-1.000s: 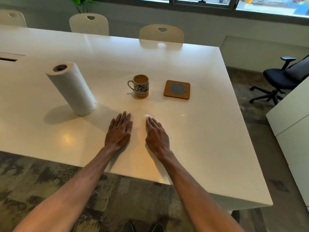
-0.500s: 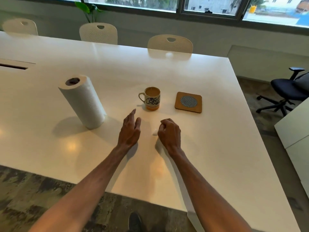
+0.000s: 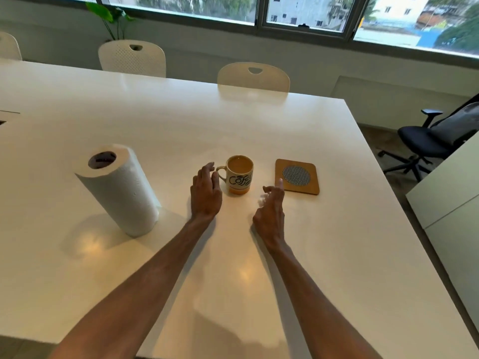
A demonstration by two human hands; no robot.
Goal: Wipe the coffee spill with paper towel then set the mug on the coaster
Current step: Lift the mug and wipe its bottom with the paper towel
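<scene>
A cream mug (image 3: 239, 174) with black lettering and an orange base stands on the white table (image 3: 155, 120), full of coffee, its handle pointing left. My left hand (image 3: 206, 193) hovers just left of that handle, fingers apart, holding nothing. My right hand (image 3: 269, 211) is raised to the right of the mug, fingers loosely curled and spread, between mug and coaster. The square wooden coaster (image 3: 297, 176) with a grey round inlay lies right of the mug. A paper towel roll (image 3: 118, 187) stands upright at the left. No spill is visible on the table.
Cream chairs (image 3: 254, 76) line the far table edge. A black office chair (image 3: 430, 141) stands at the right, beside a white cabinet (image 3: 453, 203). The table's right edge runs close to the coaster.
Both hands have lifted off the table and moved forward to the mug. The left hand now sits by the handle; the right hand has uncurled from a loose fist.
</scene>
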